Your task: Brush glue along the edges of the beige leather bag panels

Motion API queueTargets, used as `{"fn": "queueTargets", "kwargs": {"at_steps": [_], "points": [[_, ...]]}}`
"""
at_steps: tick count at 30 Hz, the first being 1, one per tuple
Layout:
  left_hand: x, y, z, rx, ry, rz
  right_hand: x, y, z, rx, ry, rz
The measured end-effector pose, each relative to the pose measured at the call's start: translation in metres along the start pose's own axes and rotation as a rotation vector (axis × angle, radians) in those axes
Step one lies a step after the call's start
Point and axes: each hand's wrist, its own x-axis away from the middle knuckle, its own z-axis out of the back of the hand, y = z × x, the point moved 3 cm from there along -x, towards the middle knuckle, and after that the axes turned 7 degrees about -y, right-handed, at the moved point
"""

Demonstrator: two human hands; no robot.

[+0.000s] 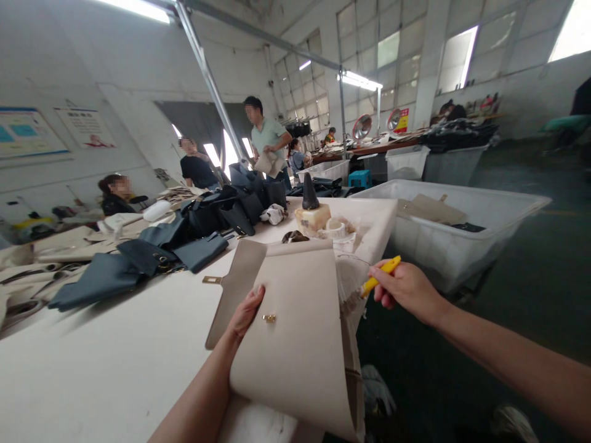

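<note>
Right now, your left hand (247,311) grips the edge of a cream leather bag panel (295,351), fingers curled against it, with a gold clasp (269,319) just beside your thumb. The panel sits between your 2 hands, hanging over the edge of a white worktable (115,351). Your right hand (406,292) pinches a yellow-handled tool (381,275) near the panel's right edge. Past the panel stands a dark cone on a pale block (311,212), and slate leather bags (138,261) lie to the left. A plastic bin (443,240) sits to the right, and a co-worker (268,132) stands farther off.
</note>
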Motion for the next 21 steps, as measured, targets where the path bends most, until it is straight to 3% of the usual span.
{"fn": "queueTargets", "kwargs": {"at_steps": [14,18,21], "points": [[-0.005,-0.001,0.005,-0.093,-0.057,-0.010,0.024,0.006,0.000,-0.009,-0.071,-0.024],[-0.004,-0.001,0.002,-0.106,-0.099,0.006,0.032,0.007,0.018,-0.070,0.023,-0.011],[-0.013,0.016,-0.008,-0.115,-0.128,-0.029,0.041,0.010,0.036,-0.158,0.121,-0.044]]}}
